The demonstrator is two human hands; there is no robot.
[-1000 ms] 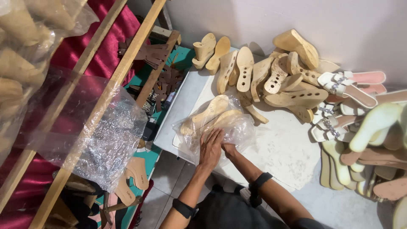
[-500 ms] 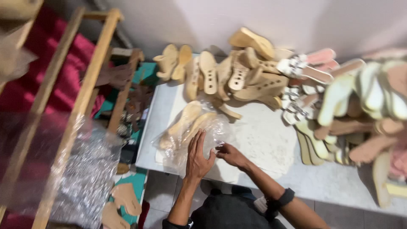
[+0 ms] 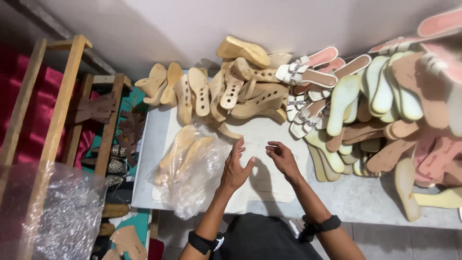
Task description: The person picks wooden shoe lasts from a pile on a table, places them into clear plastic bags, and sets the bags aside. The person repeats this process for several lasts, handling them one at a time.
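Observation:
My left hand (image 3: 236,168) hovers over the grey table (image 3: 356,197), fingers spread, its edge just beside a clear plastic bag (image 3: 192,173) that holds tan shoe soles (image 3: 180,147). My right hand (image 3: 283,158) is a little to the right, fingers loosely curled and apart, holding nothing. Both wrists wear dark bands. Under the hands lies a pale flat sheet (image 3: 269,185).
A heap of tan wooden soles (image 3: 231,86) lines the wall. White strapped sandals (image 3: 308,72) and several pink, cream and brown insoles (image 3: 385,110) crowd the table's right side. A wooden rack (image 3: 62,101) with red cloth and another plastic bag (image 3: 62,216) stands at left.
Both hands have come off the plastic bag and lifted apart to its right. The camera has turned right, showing more of the insole pile.

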